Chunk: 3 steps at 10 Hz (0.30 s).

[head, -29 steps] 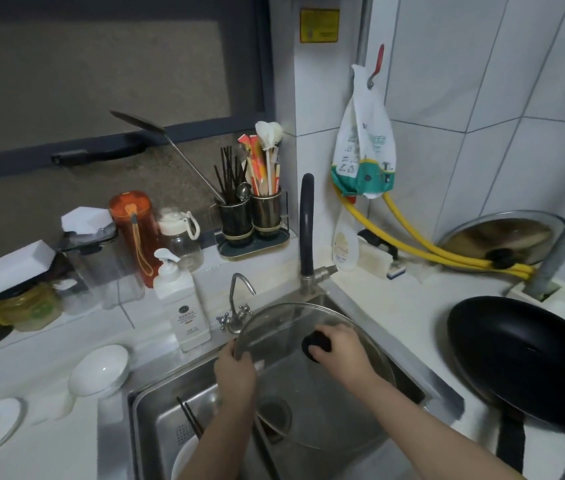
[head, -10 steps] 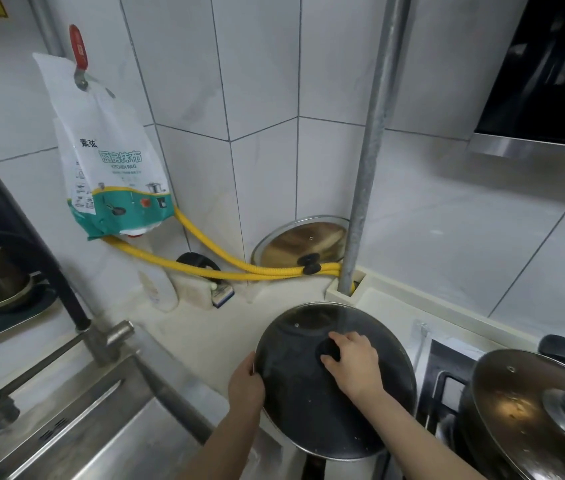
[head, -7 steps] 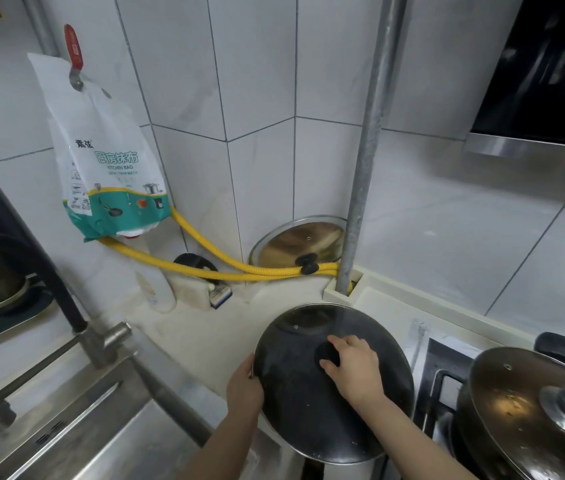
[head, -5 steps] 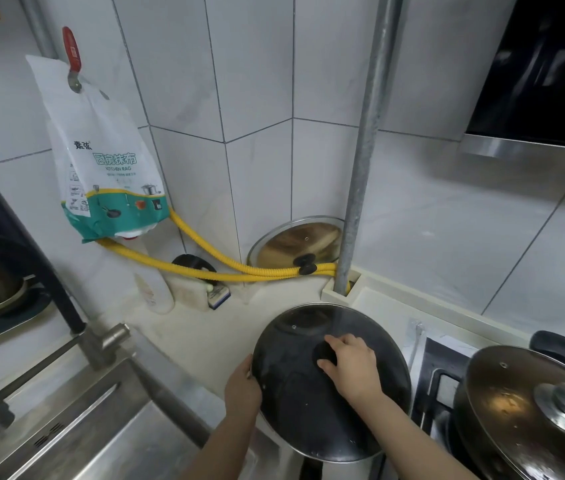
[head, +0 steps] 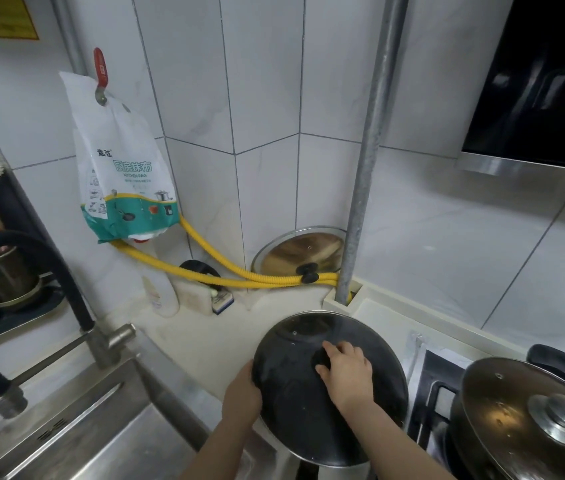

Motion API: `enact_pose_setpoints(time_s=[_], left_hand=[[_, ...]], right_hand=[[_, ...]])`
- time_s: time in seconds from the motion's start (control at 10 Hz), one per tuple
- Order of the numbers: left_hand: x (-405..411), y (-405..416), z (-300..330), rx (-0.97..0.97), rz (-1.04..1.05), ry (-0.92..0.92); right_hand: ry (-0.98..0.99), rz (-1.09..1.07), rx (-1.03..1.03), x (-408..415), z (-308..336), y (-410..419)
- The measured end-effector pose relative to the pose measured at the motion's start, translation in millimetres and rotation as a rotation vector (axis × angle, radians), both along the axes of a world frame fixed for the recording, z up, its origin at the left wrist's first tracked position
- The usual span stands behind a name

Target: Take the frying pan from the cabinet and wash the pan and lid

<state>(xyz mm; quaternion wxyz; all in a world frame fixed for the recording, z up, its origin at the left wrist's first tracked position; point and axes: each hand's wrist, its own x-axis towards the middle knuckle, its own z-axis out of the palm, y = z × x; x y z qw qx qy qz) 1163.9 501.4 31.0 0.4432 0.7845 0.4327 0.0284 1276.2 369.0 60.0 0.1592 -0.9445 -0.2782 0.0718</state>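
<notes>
Setting the lid (head: 308, 403) onto the pan looks like the step in hand, late in the task. At six o'clock the right hand (head: 346, 374) is pinching the black knob (head: 320, 358), fingers curled shut round it; the left hand (head: 241, 396) is cupping the rim at nine o'clock. The glass is showing dark, probably the pan beneath, mostly hidden. Next: letting go gently. Farther off, at twelve o'clock, a second lid (head: 303, 251) is leaning on the tiles.

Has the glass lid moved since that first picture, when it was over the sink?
Yes. The glass lid has gone rightward, from over the sink onto the dark pan on the counter beside the stove, held by the left hand and right hand.
</notes>
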Motion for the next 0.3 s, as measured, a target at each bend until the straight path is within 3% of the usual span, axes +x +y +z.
enact_pose_setpoints(time_s=[0.2, 0.3], left_hand=[[-10, 6, 17, 0.117, -0.142, 0.106], [-13, 11, 29, 0.252, -0.177, 0.103]], right_hand=[[0.118, -0.012, -0.091, -9, 10, -2], [0.051, 0.001, -0.139, -18, 24, -3]])
